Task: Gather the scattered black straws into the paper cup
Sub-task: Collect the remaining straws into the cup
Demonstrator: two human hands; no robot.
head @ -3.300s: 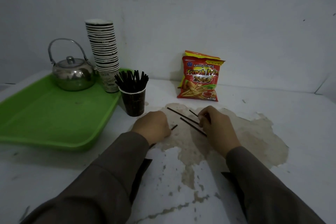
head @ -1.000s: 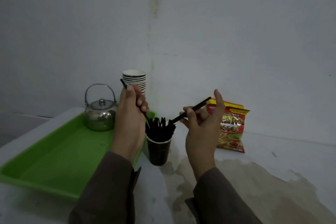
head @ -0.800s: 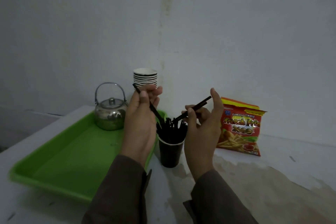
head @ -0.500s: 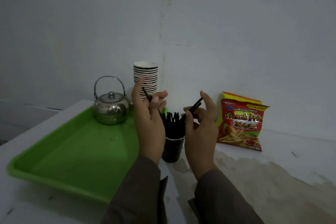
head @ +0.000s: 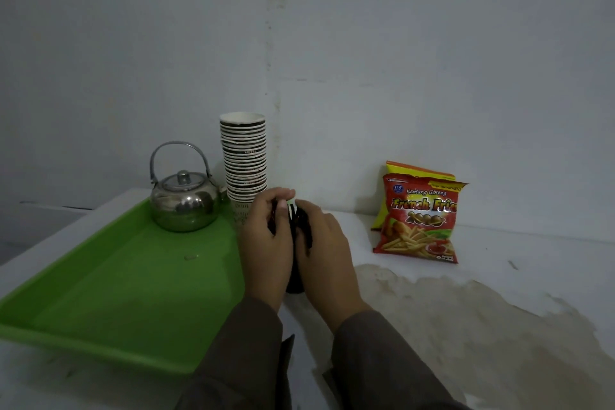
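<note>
Hands close together: left hand (head: 264, 243), right hand (head: 324, 248) fingers curled round thin black plastic straws (head: 297, 221) over dark paper cup (head: 294, 281) beside green plastic tray (head: 126, 280).

Green tray (head: 109, 289), kettle (head: 183, 206), stacked cups (head: 244, 156), snack bag (head: 420, 220)

Both arms reach forward in brown sleeves, left hand (head: 266, 243) and right hand (head: 324, 253) pressed close side by side, backs up, fingers curled inward toward each other.
</note>
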